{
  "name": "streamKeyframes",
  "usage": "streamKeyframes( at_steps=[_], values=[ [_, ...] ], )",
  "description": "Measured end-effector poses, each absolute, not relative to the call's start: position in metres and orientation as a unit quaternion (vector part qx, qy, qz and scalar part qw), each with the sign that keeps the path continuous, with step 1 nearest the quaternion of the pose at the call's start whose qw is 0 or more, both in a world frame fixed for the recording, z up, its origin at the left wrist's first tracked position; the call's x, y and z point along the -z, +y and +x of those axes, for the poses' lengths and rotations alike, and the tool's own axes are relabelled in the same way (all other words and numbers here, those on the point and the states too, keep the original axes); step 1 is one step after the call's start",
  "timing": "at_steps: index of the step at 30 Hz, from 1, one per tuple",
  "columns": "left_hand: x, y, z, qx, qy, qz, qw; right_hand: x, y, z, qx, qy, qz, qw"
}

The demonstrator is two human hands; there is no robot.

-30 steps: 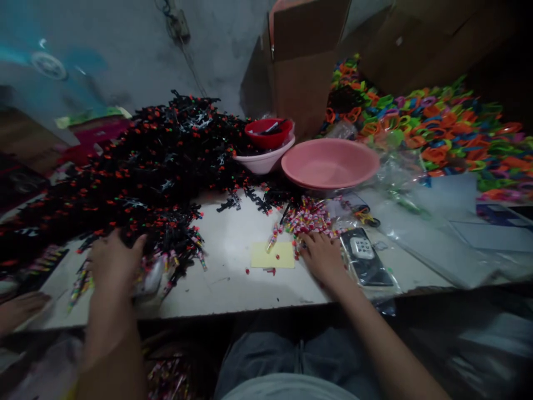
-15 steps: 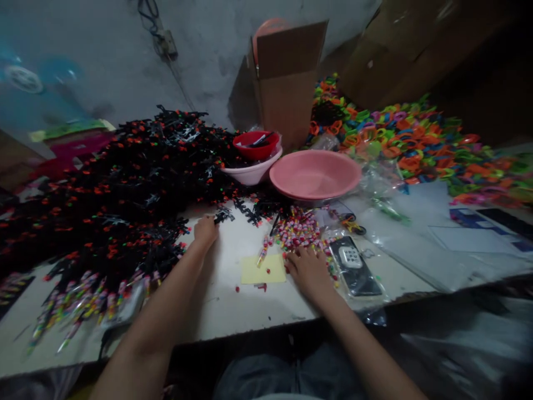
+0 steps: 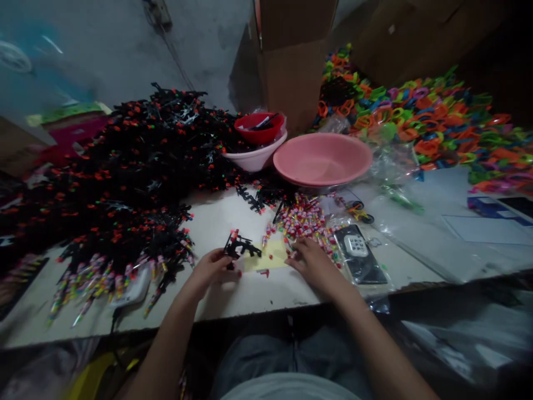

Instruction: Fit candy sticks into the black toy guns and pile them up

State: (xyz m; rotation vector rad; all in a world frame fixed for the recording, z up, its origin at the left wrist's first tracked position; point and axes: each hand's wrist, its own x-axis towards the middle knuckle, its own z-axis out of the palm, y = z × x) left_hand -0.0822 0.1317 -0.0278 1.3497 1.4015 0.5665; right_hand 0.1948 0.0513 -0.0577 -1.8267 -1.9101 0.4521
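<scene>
Seems to be a small workshop, judging by a long white worktable (image 3: pixel 245 294), heaped at far left with black toy guns (image 3: pixel 137 139) and at far right with many-coloured plastic pieces (image 3: pixel 433 128). Further suggested by little bright tubes (image 3: pixel 306 219) piled mid-table, a pink basin (image 3: pixel 322 164) beyond, a cardboard box (image 3: pixel 291 83) and a bare grey wall (image 3: pixel 212 44).

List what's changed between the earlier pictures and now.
The left hand went from the near part of the black pile rightward to a toy gun lying on the table, took hold of it and brought it nearer the person, by the yellow card. The right hand stayed beside the small colorful pieces; whether it grips one is unclear. The pink basin and red bowl stayed put.
</scene>
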Motion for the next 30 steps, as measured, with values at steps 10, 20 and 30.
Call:
streamKeyframes(
  at_steps=[10, 20, 30],
  values=[
    [0.036, 0.055, -0.036, -0.364, 0.525, 0.335, 0.693, 0.049, 0.028, 0.197, -0.111, -0.697, -0.671, 0.229],
    [0.019, 0.054, -0.027, -0.358, 0.483, 0.49, 0.631, 0.054, -0.011, 0.142, -0.344, -0.593, -0.561, 0.464],
    [0.028, 0.033, -0.007, -0.432, 0.458, 0.372, 0.682, 0.047, -0.02, 0.139, -0.325, -0.564, -0.564, 0.508]
  ],
)
